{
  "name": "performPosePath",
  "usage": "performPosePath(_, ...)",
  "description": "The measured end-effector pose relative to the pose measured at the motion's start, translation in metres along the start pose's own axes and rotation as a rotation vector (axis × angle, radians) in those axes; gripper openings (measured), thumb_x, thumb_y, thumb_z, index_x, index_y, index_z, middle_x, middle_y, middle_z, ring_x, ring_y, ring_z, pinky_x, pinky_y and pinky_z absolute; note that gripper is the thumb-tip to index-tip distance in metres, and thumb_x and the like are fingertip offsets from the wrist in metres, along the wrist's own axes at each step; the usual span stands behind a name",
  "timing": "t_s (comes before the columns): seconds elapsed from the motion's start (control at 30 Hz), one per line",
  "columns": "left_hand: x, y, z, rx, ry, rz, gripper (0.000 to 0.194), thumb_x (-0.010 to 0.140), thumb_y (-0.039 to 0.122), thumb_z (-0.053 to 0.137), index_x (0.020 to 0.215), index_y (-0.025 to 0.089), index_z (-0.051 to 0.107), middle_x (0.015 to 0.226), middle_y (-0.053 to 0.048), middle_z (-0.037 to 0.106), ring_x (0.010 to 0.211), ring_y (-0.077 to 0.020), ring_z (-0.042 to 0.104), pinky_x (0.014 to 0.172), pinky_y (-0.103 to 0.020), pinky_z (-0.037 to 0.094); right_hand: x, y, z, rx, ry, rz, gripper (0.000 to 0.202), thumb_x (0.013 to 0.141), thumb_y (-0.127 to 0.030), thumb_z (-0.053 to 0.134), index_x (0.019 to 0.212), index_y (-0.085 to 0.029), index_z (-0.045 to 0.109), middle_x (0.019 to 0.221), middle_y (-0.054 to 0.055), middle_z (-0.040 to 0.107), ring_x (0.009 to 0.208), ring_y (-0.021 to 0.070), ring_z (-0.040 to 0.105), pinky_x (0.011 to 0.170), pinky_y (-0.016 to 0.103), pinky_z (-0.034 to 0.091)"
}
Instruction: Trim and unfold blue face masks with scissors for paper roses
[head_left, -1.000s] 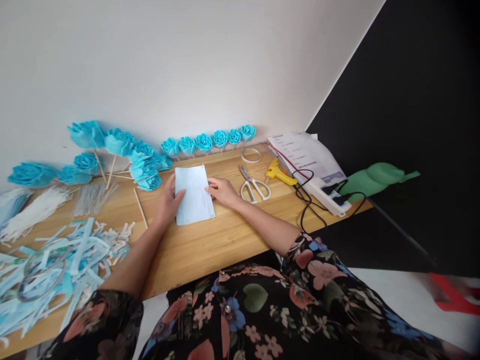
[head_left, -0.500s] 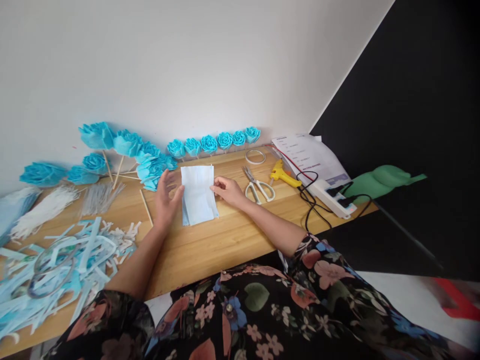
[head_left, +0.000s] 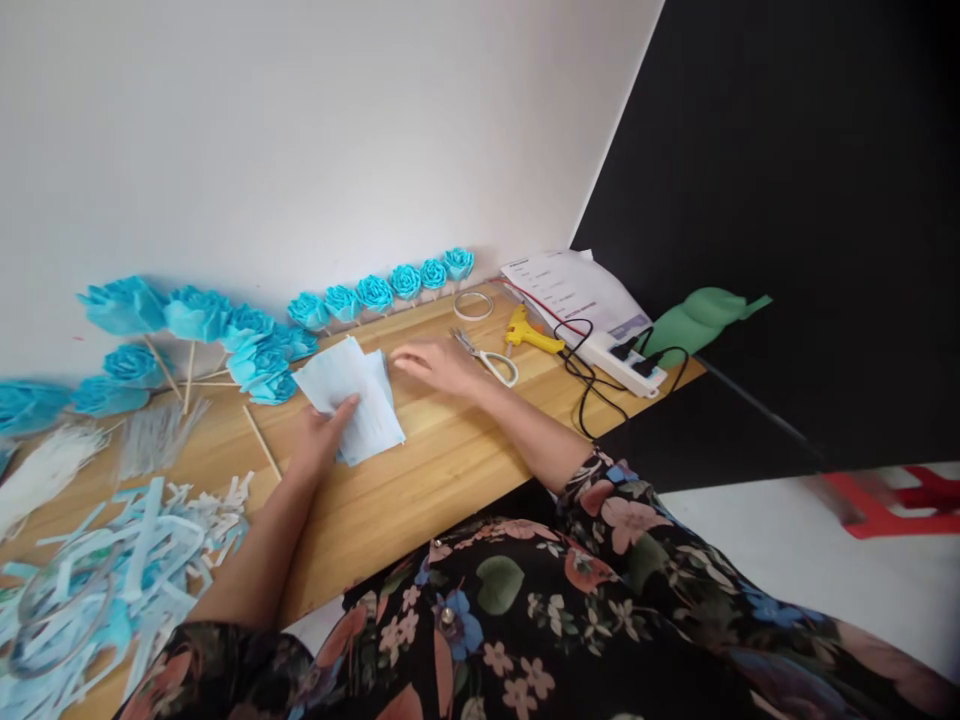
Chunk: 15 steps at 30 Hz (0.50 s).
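Pale blue rectangular sheets point(head_left: 375, 410) lie fanned on the wooden table, the top one tilted to the left. My left hand point(head_left: 319, 432) grips the left side of the top sheet, thumb on its face and fingers hidden beneath. Just past the sheets' right edge hovers my right hand point(head_left: 436, 364), fingers extended and slightly bent, with nothing visible in them. White-handled scissors point(head_left: 495, 366) lie right beside it, partly covered by it. A thin wooden stick point(head_left: 262, 443) rests left of my left hand.
Blue flowers point(head_left: 375, 293) line the wall. Cut strips point(head_left: 142, 560) and white cords point(head_left: 56, 468) cover the left side. At right are a yellow glue gun point(head_left: 531, 332), a clear ring point(head_left: 473, 305), papers point(head_left: 574, 290), a power strip point(head_left: 619, 363) and black cables.
My left hand has taken hold of the top sheet, which has turned and slid left off the stack. My right hand has let go of the edge. The view has swung right.
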<state>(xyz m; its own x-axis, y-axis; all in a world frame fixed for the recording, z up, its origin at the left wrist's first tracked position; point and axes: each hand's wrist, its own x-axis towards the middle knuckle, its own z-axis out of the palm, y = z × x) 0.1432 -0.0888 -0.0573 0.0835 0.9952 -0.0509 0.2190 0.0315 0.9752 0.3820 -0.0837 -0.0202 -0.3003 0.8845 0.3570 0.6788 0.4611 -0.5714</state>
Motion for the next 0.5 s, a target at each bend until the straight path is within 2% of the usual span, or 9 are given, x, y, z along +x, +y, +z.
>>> performPosePath(0.13, 0.007, -0.011, -0.005, -0.200, 0.055, 0.043, 0.061, 0.072, 0.048, 0.077, 0.123, 0.018, 0.063, 0.128, -0.011, 0.066, 0.118, -0.0316, 0.062, 0.099, -0.042, 0.054, -0.010, -0.008, -0.047, -0.453, -0.019, 0.279, 0.029, 0.099, -0.037, 0.048, 0.114, -0.023, 0.068, 0.110, 0.007, 0.071, 0.095, 0.0212, 0.063, 0.076, 0.029, 0.040)
performPosePath(0.2, 0.010, -0.017, -0.006, -0.261, 0.058, 0.037, 0.061, 0.075, 0.046, 0.076, 0.127, 0.018, 0.061, 0.132, -0.010, 0.063, 0.120, -0.0313, 0.061, 0.101, -0.042, 0.053, -0.025, -0.009, -0.056, -0.513, -0.031, 0.351, 0.029, 0.097, -0.035, 0.050, 0.114, -0.019, 0.068, 0.106, 0.012, 0.071, 0.091, 0.0251, 0.063, 0.075, 0.033, 0.041)
performPosePath(0.27, 0.012, -0.019, -0.006, -0.277, 0.062, 0.034, 0.057, 0.077, 0.045, 0.074, 0.127, 0.019, 0.062, 0.129, -0.009, 0.065, 0.120, -0.0314, 0.061, 0.100, -0.042, 0.054, -0.043, -0.007, -0.056, -0.558, -0.059, 0.430, 0.030, 0.094, -0.033, 0.056, 0.115, -0.015, 0.068, 0.095, 0.016, 0.072, 0.086, 0.0277, 0.064, 0.073, 0.035, 0.042)
performPosePath(0.33, 0.012, -0.018, -0.005, -0.275, 0.062, 0.038, 0.051, 0.080, 0.045, 0.070, 0.125, 0.021, 0.063, 0.123, -0.007, 0.069, 0.120, -0.0312, 0.061, 0.098, -0.041, 0.056, -0.058, -0.004, -0.050, -0.620, -0.127, 0.513, 0.036, 0.093, -0.038, 0.057, 0.119, -0.015, 0.065, 0.098, 0.018, 0.071, 0.089, 0.0287, 0.063, 0.075, 0.036, 0.043)
performPosePath(0.5, 0.011, -0.011, -0.004, -0.342, 0.063, 0.003, 0.053, 0.082, 0.040, 0.069, 0.131, 0.022, 0.059, 0.127, -0.007, 0.067, 0.120, -0.0313, 0.061, 0.096, -0.042, 0.058, -0.071, 0.006, -0.038, -0.651, -0.121, 0.504, 0.045, 0.090, -0.039, 0.061, 0.128, -0.016, 0.059, 0.110, 0.019, 0.067, 0.104, 0.0312, 0.058, 0.084, 0.037, 0.044)
